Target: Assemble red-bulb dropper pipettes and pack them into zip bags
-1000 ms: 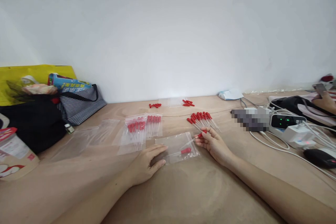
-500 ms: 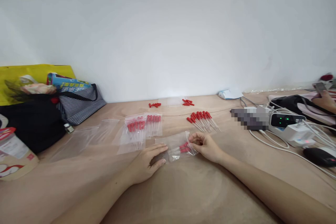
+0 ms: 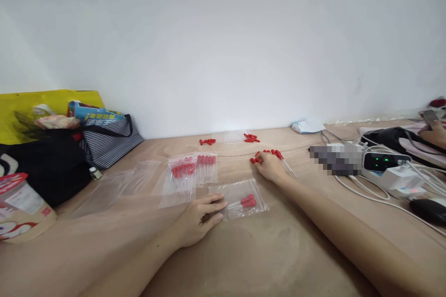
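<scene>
A clear zip bag [image 3: 256, 190] lies flat on the table with a few red-bulbed glass droppers [image 3: 248, 200] inside. My left hand [image 3: 204, 213] keeps hold of the bag's left end, thumb and fingers at its edge. Farther right, my right hand [image 3: 270, 166] is over a row of loose droppers [image 3: 278, 154], its fingertips closed at the bulb of the leftmost one. The hand covers part of that row. Left of the held bag are filled bags of droppers [image 3: 183, 171].
Flat clear bags [image 3: 111, 190] lie at the left, near a striped bag [image 3: 111, 144] and a tub [image 3: 24, 209]. Loose red bulbs [image 3: 251, 138] are by the wall. A power strip [image 3: 383, 167] with cables is on the right. Another person's hand [image 3: 435, 134] holds a phone.
My right hand has left the bag's right end and moved up to the loose droppers. The droppers inside the bag are now uncovered. My left hand stays at the bag.
</scene>
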`<act>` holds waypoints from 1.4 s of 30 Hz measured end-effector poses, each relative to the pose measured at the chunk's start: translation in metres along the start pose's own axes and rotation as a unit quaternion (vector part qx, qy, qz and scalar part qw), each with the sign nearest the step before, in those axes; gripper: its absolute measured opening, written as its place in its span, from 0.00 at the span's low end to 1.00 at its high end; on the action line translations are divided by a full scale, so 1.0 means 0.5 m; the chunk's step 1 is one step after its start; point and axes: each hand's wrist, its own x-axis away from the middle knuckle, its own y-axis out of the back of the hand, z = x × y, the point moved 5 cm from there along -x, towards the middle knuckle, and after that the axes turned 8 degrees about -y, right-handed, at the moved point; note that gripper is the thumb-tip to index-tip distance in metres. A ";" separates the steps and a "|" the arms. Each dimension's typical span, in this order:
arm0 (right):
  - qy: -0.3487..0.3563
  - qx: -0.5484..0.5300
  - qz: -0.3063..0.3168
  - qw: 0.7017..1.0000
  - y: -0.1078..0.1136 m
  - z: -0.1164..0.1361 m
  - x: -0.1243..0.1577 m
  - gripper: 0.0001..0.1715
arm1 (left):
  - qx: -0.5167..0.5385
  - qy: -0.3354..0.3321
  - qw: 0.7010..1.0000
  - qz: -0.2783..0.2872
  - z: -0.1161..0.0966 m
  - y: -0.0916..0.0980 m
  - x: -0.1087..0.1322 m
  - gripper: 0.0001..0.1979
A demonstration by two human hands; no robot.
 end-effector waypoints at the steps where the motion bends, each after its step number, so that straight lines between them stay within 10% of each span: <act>1: -0.023 0.025 0.007 0.999 -0.005 0.004 -0.007 0.10 | -0.002 0.003 1.000 0.003 -0.001 0.001 0.000 0.16; 17: -0.032 -0.119 0.003 0.992 0.028 0.023 0.003 0.11 | 0.007 0.009 1.000 0.001 -0.001 0.000 0.001 0.15; 21: -0.008 -0.460 -0.008 0.888 0.053 -0.029 0.043 0.15 | 0.006 0.005 1.000 -0.005 -0.003 0.001 0.000 0.15; 25: -0.075 -0.573 -0.023 0.816 0.038 -0.090 0.083 0.28 | 0.009 0.000 1.000 -0.014 0.000 0.000 0.001 0.16; 42: -0.153 -0.655 0.063 0.737 -0.021 -0.073 0.122 0.17 | -0.001 0.014 1.000 -0.010 0.007 -0.001 0.004 0.21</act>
